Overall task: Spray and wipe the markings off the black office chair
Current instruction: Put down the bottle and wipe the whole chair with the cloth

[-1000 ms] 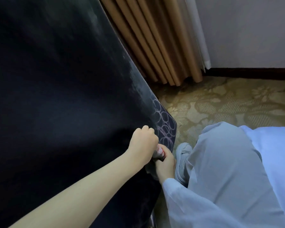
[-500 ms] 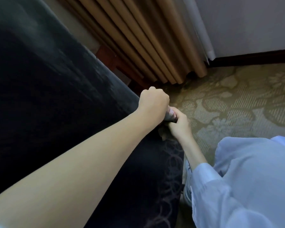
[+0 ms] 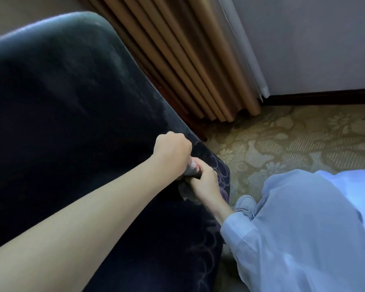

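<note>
Against the black office chair (image 3: 72,123), left hand (image 3: 173,150) and right hand (image 3: 205,184), both hands clenched on a grey cloth (image 3: 191,168) (bunched between them), looped markings (image 3: 219,172) just beside, curtain (image 3: 188,60) behind.

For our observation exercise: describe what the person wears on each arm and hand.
The left hand is ungloved, its forearm bare, no sleeve in view. The right hand is ungloved, with a loose pale blue sleeve cuffed at the wrist.
</note>
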Demonstrator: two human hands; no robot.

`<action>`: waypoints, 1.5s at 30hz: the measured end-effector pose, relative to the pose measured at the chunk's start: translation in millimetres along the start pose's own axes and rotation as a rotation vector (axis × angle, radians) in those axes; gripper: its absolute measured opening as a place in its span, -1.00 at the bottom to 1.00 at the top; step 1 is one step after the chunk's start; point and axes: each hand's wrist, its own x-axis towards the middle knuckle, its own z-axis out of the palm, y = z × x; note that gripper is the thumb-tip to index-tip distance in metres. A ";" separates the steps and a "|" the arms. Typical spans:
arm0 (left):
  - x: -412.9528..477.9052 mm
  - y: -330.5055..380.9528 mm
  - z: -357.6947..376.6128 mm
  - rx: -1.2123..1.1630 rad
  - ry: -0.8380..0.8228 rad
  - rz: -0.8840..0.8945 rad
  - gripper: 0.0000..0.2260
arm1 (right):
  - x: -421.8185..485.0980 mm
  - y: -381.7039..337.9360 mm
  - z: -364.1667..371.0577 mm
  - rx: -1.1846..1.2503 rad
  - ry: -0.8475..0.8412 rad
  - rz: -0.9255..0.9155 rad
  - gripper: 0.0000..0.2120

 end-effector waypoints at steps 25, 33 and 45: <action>161.1 -17.0 -9.9 0.035 0.187 0.025 -0.68 | 174.2 14.5 -29.0 -0.072 -0.058 -0.014 -0.53; 102.1 -29.1 -11.5 -0.015 0.060 -0.024 -0.58 | 119.4 -15.6 -18.8 -0.099 -0.164 -0.041 -0.56; -24.2 -42.3 -23.3 0.038 -0.035 -0.084 -0.62 | 11.9 -43.2 -3.6 -0.010 -0.227 -0.209 -0.54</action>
